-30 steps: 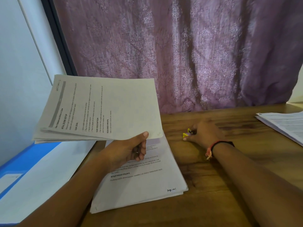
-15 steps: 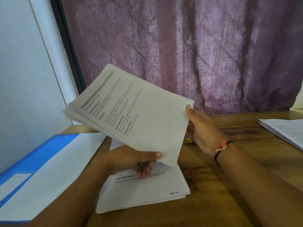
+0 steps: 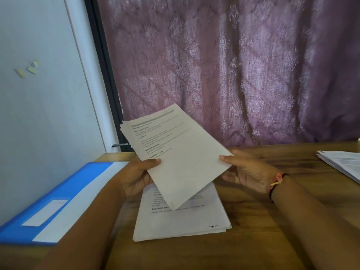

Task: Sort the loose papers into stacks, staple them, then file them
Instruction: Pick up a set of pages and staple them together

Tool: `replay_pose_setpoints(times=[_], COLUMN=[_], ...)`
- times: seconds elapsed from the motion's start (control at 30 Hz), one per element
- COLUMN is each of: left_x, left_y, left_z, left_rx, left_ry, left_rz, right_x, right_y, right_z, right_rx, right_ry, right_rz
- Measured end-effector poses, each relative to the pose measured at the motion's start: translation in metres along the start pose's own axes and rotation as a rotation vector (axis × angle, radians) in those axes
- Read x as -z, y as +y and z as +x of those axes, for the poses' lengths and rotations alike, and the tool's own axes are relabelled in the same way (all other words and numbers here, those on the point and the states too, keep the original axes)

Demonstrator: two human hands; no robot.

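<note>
Thin sheaf of white printed papers (image 3: 179,152) gripped by left hand (image 3: 136,178) and right hand (image 3: 247,172), thumbs on top, above white paper stack (image 3: 183,221) near brown wooden desk (image 3: 253,230) left edge.

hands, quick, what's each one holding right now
Left hand: grips the raised sheaf of papers at its left edge, thumb on top.
Right hand: pinches the same sheaf's right corner.

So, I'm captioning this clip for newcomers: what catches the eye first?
A sheaf of printed papers is held tilted in mid-air at centre, the left hand and right hand each gripping an edge. Beneath it a second stack lies on the wooden table. A blue folder lies left, a purple curtain behind.
</note>
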State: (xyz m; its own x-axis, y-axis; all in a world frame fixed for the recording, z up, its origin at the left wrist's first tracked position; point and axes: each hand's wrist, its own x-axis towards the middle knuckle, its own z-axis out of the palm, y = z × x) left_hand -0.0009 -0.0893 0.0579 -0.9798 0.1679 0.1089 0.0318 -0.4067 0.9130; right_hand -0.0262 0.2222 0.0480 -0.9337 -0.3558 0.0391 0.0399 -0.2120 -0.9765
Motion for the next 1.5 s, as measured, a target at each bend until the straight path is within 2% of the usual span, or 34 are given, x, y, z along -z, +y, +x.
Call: replay_pose_setpoints(times=[0.17, 0.27, 0.37, 0.5, 0.63, 0.83, 1.03, 1.17, 1.37, 1.5], left_x=[0.011, 0.007, 0.002, 0.006, 0.011, 0.008, 0.013, 0.015, 0.018, 0.019], left_y=[0.008, 0.006, 0.002, -0.002, -0.009, -0.02, -0.026, -0.027, -0.032, -0.032], left_z=[-0.005, -0.01, -0.017, -0.022, -0.017, -0.022, -0.021, -0.023, -0.021, -0.018], left_rx=[0.138, 0.154, 0.121, 0.171, 0.25, 0.283, 0.251, 0.234, 0.224, 0.219], left_ry=[-0.003, 0.01, 0.179, 0.359, 0.454, 0.55, 0.581, 0.574, 0.577, 0.59], left_rz=[0.066, 0.278, 0.561, 0.865, 1.186, 1.427, 1.477, 1.477, 1.468, 1.455], right_x=[-0.004, -0.011, -0.01, -0.013, -0.019, -0.023, -0.023, -0.025, -0.023, -0.025], right_y=[-0.001, -0.003, -0.002, -0.003, -0.002, 0.007, 0.009, 0.011, 0.019, 0.025], right_z=[-0.004, -0.009, -0.011, -0.012, -0.013, -0.009, -0.006, -0.004, 0.003, 0.008], right_rx=[-0.037, -0.116, -0.257, -0.387, -0.416, -0.399, -0.412, -0.415, -0.214, -0.17], right_ry=[-0.019, -0.065, -0.129, -0.161, -0.148, -0.054, -0.096, -0.061, 0.14, 0.118], right_rz=[-0.136, -0.202, -0.231, -0.314, -0.419, -0.606, -0.685, -0.716, -0.956, -0.938])
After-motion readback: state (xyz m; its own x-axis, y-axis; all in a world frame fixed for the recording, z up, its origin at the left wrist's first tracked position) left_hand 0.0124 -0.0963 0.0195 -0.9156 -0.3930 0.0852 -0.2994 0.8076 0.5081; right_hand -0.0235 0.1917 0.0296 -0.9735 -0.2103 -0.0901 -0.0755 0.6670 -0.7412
